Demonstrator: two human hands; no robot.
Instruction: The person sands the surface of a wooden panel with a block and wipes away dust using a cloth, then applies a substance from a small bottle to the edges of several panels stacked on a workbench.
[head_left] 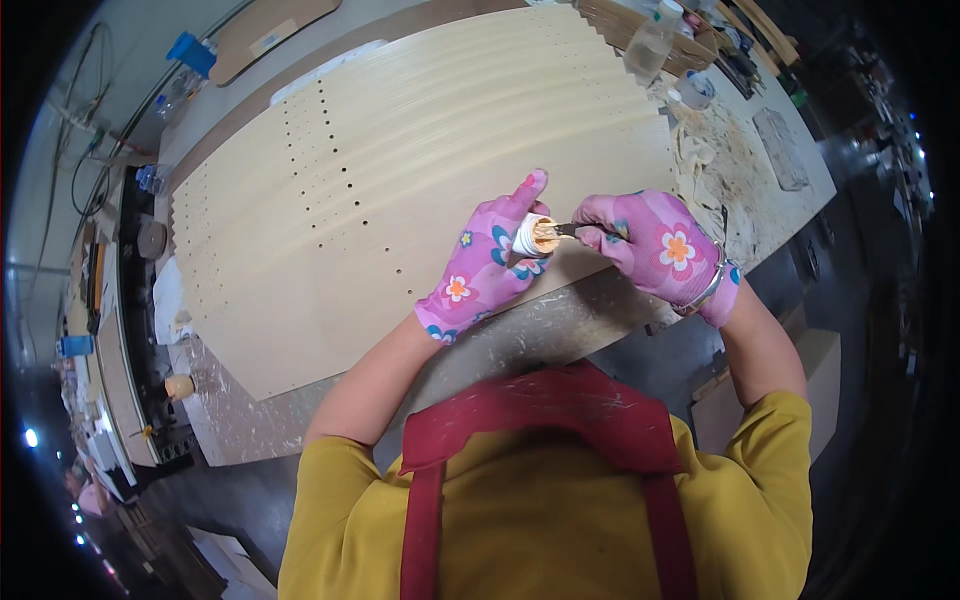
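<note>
My left hand [485, 255], in a pink flowered glove, is wrapped around a small white container [524, 236] with a ridged neck. Its mouth faces right and shows tan-orange paste inside. My right hand [660, 245], gloved alike, pinches a thin dark tool [566, 230] whose tip is at the mouth of the container; its exact kind is too small to make out. Both hands are above the near edge of a large pale wood panel [450, 130]. Rows of dark holes run across the panel's left half.
Beneath the panel is a paint-spattered worktable [520, 335]. At the back right are a clear bottle [652, 42], a smaller clear container [694, 90] and a grey block [780, 150]. A cardboard box [825, 385] stands at the right, below table height. A blue container [191, 54] sits far left.
</note>
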